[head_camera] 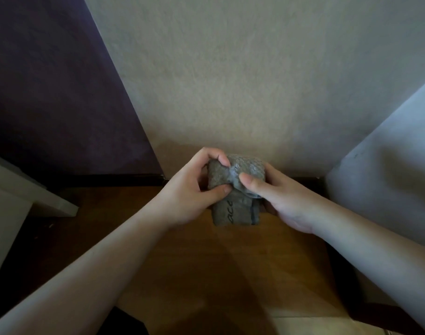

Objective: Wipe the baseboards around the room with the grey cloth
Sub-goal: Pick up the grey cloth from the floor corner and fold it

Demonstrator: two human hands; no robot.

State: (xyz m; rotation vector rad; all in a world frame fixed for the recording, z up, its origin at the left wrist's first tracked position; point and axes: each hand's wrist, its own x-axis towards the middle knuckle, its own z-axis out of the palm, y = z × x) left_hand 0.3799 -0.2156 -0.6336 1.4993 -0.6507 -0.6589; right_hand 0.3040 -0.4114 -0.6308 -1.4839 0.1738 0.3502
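The grey cloth (238,189) is bunched between both hands in the middle of the view, in front of the beige wall. My left hand (194,192) pinches its left side with thumb and fingers. My right hand (276,197) grips its right side, thumb on top. A folded end with dark lettering hangs below. The dark baseboard (110,180) runs along the foot of the wall to the left, behind the hands; its stretch behind the cloth is hidden.
A purple wall panel (49,93) fills the left. A white furniture piece (20,197) stands at the left edge. A pale grey surface (387,170) rises at the right. Brown wooden floor (218,274) lies below the hands.
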